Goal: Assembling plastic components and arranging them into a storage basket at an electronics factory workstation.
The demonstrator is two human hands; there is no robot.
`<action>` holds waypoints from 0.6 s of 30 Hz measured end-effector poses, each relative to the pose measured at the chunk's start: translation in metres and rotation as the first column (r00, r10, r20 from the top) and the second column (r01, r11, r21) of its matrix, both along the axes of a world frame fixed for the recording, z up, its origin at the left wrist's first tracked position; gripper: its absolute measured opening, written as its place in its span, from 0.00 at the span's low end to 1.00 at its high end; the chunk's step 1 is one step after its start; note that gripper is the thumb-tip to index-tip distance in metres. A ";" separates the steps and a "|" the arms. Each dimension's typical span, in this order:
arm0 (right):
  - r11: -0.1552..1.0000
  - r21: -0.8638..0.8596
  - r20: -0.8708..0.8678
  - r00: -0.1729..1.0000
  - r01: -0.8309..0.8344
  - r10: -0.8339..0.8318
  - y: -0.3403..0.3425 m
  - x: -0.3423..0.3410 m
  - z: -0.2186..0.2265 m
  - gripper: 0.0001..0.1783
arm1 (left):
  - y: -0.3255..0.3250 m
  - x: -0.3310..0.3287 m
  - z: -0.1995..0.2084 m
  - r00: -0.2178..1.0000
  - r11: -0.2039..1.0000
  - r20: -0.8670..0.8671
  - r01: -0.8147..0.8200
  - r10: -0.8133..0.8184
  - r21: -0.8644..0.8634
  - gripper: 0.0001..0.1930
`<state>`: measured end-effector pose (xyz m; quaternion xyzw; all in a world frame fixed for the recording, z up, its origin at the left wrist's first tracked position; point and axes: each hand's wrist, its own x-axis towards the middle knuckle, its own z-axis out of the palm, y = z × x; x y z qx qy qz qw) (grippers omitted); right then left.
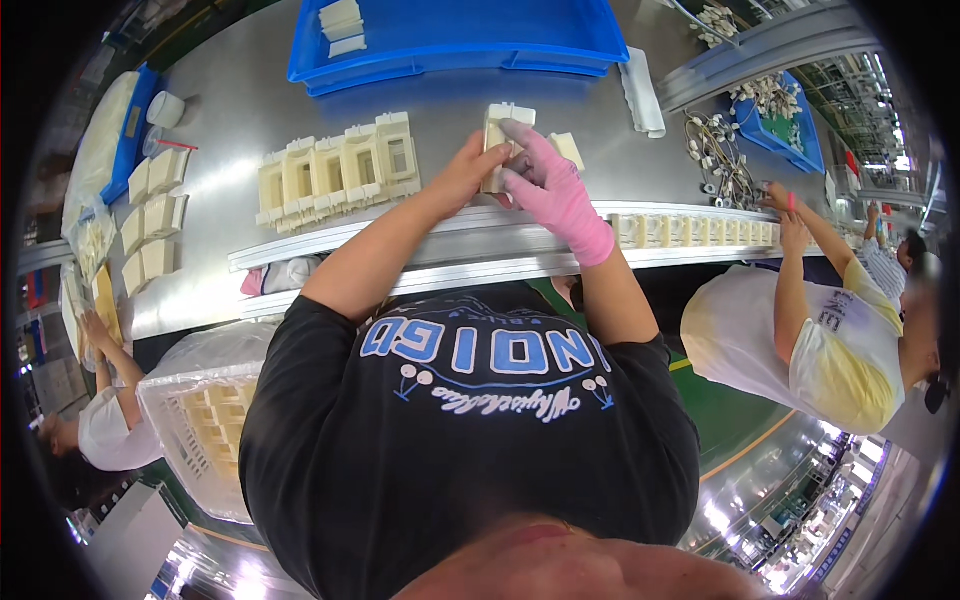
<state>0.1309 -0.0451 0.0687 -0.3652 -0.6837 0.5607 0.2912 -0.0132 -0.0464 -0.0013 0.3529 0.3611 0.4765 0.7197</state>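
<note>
Between my hands is a cream-white plastic housing, its far end showing beyond my fingers. My bare left hand grips its left side, the thumb lying across it. My right hand, in a pink glove with greyish fingertips, is closed over the housing's face and right side. What my right fingers press on inside is hidden. Just right of the housing lies a small cream plate on the metal table. A row of cream housings with window-like openings stands to the left of my hands.
A blue tray holding several cream plates lies at the far side. Stacked cream pieces sit at left. A metal rail runs along the near edge, with small housings lined up at right. Co-workers stand on both sides; wire harnesses lie right.
</note>
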 end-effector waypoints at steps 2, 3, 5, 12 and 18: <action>0.999 0.013 -0.005 0.999 0.044 -0.044 0.003 0.007 -0.001 0.26 | -0.003 0.004 -0.002 1.000 1.000 0.011 0.001 -0.001 0.022 0.23; 0.995 0.025 -0.018 0.996 0.091 -0.091 0.005 0.010 -0.003 0.25 | -0.004 0.005 -0.001 1.000 0.999 0.015 0.005 -0.005 0.045 0.24; 0.971 0.101 -0.075 0.975 0.215 -0.208 0.011 0.015 -0.008 0.25 | -0.006 0.005 0.004 0.999 0.999 -0.035 0.034 -0.033 0.026 0.22; 0.988 0.089 -0.301 0.942 -0.129 0.150 0.010 0.028 0.005 0.21 | -0.009 -0.015 0.043 0.769 0.772 -0.085 0.621 -0.633 -0.136 0.17; 0.943 0.108 0.443 0.864 -0.315 0.238 0.001 0.051 0.008 0.15 | 0.032 -0.065 0.012 0.566 0.829 -0.824 0.461 -0.001 0.316 0.20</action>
